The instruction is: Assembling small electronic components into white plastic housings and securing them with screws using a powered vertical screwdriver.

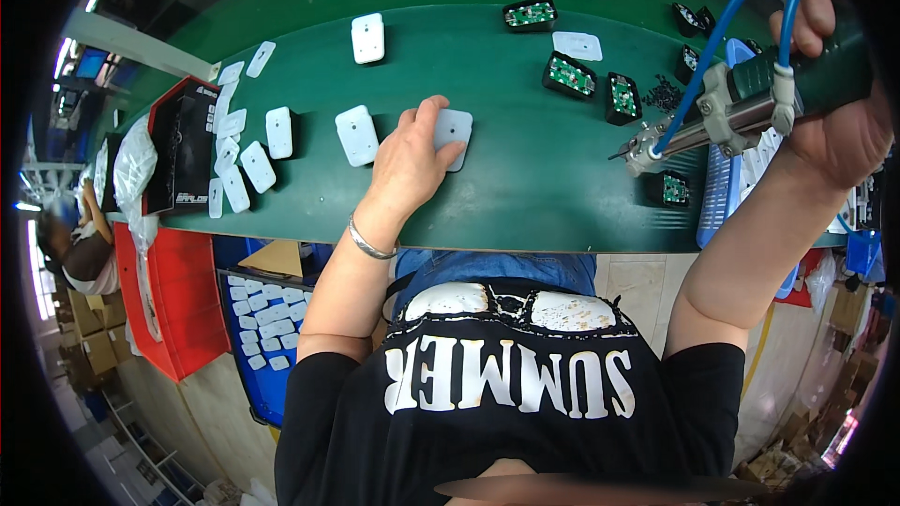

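My left hand (411, 157) presses on a white rounded plastic case (456, 127) on the green table, thumb and fingers closed about its left side. A dark hole shows in the case's face. At the upper right, my right hand (844, 136) is wrapped round a dark green-bodied power screwdriver (750, 84) with a metal front end and blue air hoses (741, 14). Its tip hangs to the right of the case, apart from it. Another white case (357, 136) lies just left of my left hand, and one more (368, 38) lies farther back.
Several black housings with green circuit boards (570, 75) stand at right, near a heap of small black parts (662, 94) and a blue basket (714, 192). White covers (256, 166) lie at left beside a black box (178, 150). Below are a red bin (173, 300) and blue tray (272, 394).
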The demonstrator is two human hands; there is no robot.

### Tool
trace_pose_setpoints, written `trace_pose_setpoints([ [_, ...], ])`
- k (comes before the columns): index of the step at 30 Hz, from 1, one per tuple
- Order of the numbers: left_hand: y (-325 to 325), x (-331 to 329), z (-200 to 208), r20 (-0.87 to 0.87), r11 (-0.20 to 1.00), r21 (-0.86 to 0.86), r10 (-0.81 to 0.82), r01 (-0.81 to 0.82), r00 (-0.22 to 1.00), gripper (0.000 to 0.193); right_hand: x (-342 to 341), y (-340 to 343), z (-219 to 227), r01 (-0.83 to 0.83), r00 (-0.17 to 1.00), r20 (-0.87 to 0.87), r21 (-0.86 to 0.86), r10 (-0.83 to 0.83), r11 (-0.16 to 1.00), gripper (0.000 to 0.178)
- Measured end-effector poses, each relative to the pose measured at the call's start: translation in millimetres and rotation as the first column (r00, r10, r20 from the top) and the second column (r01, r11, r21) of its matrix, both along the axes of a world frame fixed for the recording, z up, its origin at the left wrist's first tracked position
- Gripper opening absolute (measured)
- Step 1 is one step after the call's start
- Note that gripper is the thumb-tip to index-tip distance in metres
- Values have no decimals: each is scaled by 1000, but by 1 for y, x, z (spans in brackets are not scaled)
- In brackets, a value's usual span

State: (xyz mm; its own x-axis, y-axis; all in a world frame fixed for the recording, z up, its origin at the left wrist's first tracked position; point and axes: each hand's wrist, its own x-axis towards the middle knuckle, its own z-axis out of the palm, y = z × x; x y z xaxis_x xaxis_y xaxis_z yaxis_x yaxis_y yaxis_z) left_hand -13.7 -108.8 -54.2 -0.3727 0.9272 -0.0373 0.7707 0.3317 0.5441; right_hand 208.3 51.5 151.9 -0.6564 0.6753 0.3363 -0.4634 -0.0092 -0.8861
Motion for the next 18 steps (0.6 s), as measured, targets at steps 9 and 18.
trace_pose_setpoints([
  [9,3,-3,-28,535,999,53,-31,3,844,54,-18,2,-1,23,1000,-9,-93,-24,995,41],
  [18,8,26,-20,1000,994,-19,19,-105,2,42,4,26,-7,19,1000,4,-120,-19,993,41],
])
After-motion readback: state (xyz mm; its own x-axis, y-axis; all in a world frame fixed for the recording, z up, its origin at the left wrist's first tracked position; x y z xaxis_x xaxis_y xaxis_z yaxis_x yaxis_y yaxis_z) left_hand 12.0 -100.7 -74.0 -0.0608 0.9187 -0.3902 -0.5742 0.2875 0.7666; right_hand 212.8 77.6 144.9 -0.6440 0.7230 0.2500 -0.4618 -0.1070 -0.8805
